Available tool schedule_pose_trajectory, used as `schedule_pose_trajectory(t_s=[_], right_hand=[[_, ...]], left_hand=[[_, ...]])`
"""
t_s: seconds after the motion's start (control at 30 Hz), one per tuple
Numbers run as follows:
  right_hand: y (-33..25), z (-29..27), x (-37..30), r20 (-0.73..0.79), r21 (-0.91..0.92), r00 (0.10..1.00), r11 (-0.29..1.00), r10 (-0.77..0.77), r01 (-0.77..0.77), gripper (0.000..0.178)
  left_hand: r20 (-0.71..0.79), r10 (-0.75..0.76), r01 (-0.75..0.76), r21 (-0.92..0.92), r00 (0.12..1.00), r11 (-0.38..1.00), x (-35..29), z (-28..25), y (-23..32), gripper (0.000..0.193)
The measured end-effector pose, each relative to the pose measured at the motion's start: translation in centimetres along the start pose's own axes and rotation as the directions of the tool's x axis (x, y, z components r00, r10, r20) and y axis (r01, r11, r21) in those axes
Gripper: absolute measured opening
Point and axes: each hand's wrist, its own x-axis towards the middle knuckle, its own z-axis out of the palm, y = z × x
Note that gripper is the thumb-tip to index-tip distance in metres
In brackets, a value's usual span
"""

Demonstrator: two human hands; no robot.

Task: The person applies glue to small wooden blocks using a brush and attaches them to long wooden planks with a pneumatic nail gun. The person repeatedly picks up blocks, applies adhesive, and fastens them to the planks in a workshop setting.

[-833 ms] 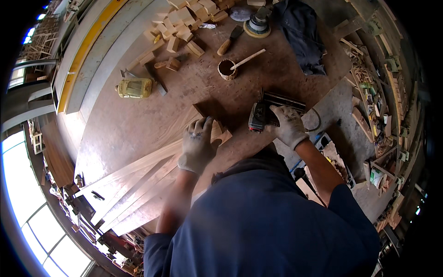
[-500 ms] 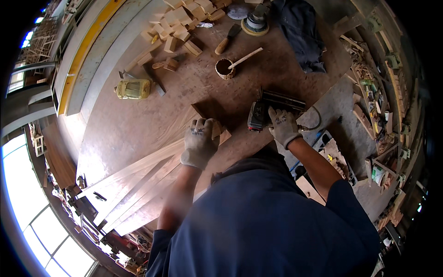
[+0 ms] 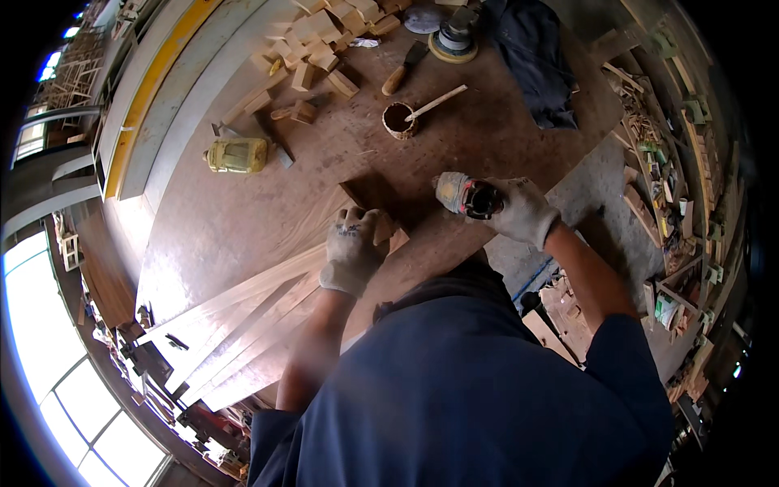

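My gloved left hand [image 3: 354, 247] has its fingers curled over the end of long pale wooden planks [image 3: 276, 276], which fan out toward the lower left. A darker short wooden board [image 3: 367, 191] meets them just beyond the fingers. To the right, my gloved right hand [image 3: 523, 213] is closed around what looks like a nail gun [image 3: 475, 197], held above the table edge. Its worn grey body, red trim and round black end show. The rest of the tool is hidden by the hand and its tilt.
On the brown table [image 3: 324, 154] stand a glue pot with a stick [image 3: 399, 120], a yellowish bottle [image 3: 235, 155], a wood-handled scraper [image 3: 404, 68] and a sander [image 3: 454, 40]. Wood blocks [image 3: 316, 36] pile up at the back; dark cloth [image 3: 535, 65] lies right. Scraps [image 3: 560, 312] lie below.
My right hand has lifted and turned the black tool that lay at the table edge, so its round end now shows. My left hand keeps its place on the planks.
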Motion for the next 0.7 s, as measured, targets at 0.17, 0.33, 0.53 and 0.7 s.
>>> schedule_pose_trajectory(t_s=[0.17, 0.33, 0.53, 0.7], right_hand=[[-1.1, 0.7, 2.1, 0.133, 0.041, 0.956, 0.965, -0.261, 0.258, 0.026], [-2.7, 1.3, 3.6, 0.216, -0.011, 0.923, 0.944, -0.319, 0.329, 0.027], [-2.4, 2.1, 3.7, 0.237, -0.032, 0.911, 0.935, -0.336, 0.353, 0.026], [-2.2, 2.1, 3.8, 0.281, -0.047, 0.909, 0.941, -0.308, 0.334, 0.027]], left_hand=[[-0.044, 0.044, -0.044, 0.001, 0.998, 0.999, -0.5, 0.7, -0.8, 0.038], [-0.021, 0.048, -0.049, -0.035, 0.999, 0.998, -0.3, 0.4, -0.8, 0.041], [-0.019, 0.018, -0.019, -0.04, 1.0, 0.999, -0.3, 0.9, -1.0, 0.036], [-0.032, 0.011, -0.012, -0.046, 0.999, 0.999, -0.1, 1.0, -0.9, 0.034]])
